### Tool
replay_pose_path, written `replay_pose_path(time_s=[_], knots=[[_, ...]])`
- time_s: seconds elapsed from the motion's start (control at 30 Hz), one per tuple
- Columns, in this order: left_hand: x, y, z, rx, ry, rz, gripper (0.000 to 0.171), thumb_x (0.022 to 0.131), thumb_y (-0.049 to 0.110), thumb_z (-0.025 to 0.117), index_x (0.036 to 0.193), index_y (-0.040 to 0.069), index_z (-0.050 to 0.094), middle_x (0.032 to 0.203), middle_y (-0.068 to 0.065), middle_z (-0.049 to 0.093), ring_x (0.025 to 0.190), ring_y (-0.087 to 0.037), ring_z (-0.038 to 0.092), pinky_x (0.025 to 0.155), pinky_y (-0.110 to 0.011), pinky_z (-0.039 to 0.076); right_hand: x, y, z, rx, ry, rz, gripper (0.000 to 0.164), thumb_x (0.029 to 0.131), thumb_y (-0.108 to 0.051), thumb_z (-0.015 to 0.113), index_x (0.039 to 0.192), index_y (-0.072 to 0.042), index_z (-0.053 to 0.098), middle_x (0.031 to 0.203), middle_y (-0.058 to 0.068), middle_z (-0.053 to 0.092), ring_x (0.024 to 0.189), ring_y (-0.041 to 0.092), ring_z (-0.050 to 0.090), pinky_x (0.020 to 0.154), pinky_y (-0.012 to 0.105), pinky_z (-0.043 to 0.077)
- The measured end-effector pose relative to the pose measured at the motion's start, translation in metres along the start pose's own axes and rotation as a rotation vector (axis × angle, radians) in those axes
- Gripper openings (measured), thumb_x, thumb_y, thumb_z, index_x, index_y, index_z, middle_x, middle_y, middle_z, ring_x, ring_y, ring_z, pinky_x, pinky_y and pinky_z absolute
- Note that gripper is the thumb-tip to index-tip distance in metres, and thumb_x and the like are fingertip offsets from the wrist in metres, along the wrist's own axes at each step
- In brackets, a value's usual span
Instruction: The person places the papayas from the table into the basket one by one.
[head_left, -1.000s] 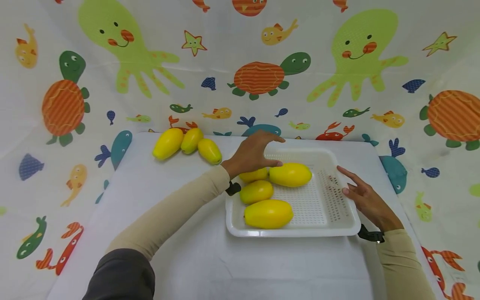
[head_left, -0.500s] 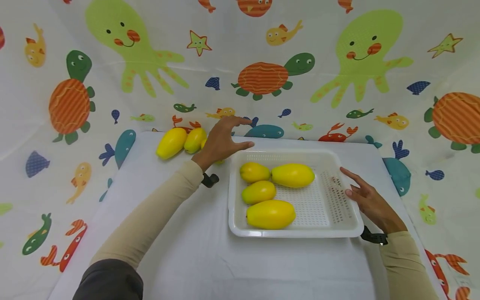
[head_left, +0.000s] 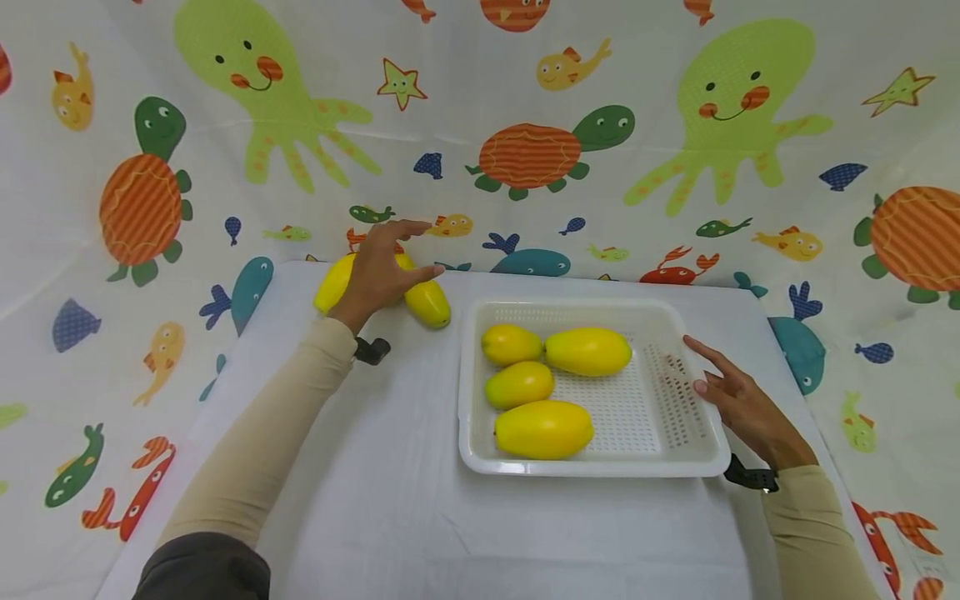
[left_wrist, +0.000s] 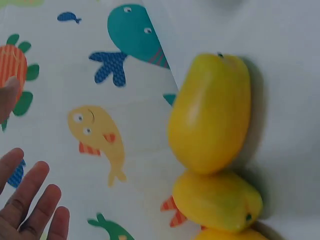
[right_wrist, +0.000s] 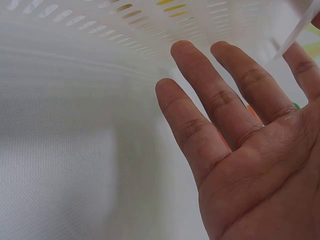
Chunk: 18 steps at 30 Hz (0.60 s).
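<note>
My left hand [head_left: 378, 271] hovers over the three yellow papayas at the table's back left, thumb and fingers spread apart, holding nothing. It partly covers the large papaya [head_left: 333, 282] and the middle one; the right one [head_left: 428, 304] shows more fully. In the left wrist view, the papayas [left_wrist: 210, 115] lie in a row, apart from my fingers [left_wrist: 37, 187]. My right hand [head_left: 742, 408] touches the right rim of a white perforated basket [head_left: 577, 467]. In the right wrist view, its fingers [right_wrist: 200, 75] extend loosely below that rim.
Several papayas lie in the basket's left and middle part: a large front one [head_left: 543, 430], a greenish one [head_left: 519, 385], a small back one [head_left: 510, 344] and a long one [head_left: 588, 352]. A patterned curtain [head_left: 525, 75] hangs behind the white table [head_left: 390, 500].
My left hand has moved left from above the basket to the papayas at the back left, its fingers staying spread. My right hand stays at the basket's rim.
</note>
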<state>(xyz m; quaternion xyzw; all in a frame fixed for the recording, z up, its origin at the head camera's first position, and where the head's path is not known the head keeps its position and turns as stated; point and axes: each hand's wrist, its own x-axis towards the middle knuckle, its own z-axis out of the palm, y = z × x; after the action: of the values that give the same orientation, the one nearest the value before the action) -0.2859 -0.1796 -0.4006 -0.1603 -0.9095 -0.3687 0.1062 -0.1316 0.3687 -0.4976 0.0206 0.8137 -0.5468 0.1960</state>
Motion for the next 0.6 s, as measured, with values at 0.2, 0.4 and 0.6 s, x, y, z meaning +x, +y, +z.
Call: replay_pose_path(time_s=[0.2, 0.4, 0.6], knots=[[-0.002, -0.026, -0.019, 0.032, 0.029, -0.036, 0.068, 0.086, 0.031, 0.09, 0.146, 0.014, 0.063, 0.145, -0.013, 0.066, 0.131, -0.036, 0.055, 0.113, -0.056, 0.042, 0.0, -0.001, -0.001, -0.007, -0.003, -0.005, 0.072, 0.11, -0.039, 0.057, 0.166, -0.056, 0.014, 0.176, 0.024, 0.018, 0.142, 0.06, 0.049, 0.094, 0.059, 0.062], [-0.007, -0.051, -0.034, 0.033, 0.015, -0.157, 0.071, 0.089, 0.037, 0.087, 0.152, 0.02, 0.058, 0.15, -0.013, 0.061, 0.137, -0.037, 0.051, 0.116, -0.059, 0.039, -0.001, 0.0, -0.001, -0.006, -0.002, -0.008, 0.072, 0.11, -0.038, 0.056, 0.166, -0.055, 0.015, 0.176, 0.024, 0.02, 0.137, 0.05, 0.058, 0.094, 0.059, 0.062], [-0.014, -0.074, -0.042, 0.044, -0.001, -0.286, 0.076, 0.09, 0.04, 0.085, 0.156, 0.02, 0.053, 0.159, -0.013, 0.053, 0.144, -0.04, 0.043, 0.12, -0.065, 0.036, -0.001, 0.0, 0.0, -0.007, -0.002, -0.011, 0.072, 0.11, -0.037, 0.056, 0.166, -0.055, 0.015, 0.175, 0.024, 0.022, 0.138, 0.046, 0.059, 0.096, 0.059, 0.061]])
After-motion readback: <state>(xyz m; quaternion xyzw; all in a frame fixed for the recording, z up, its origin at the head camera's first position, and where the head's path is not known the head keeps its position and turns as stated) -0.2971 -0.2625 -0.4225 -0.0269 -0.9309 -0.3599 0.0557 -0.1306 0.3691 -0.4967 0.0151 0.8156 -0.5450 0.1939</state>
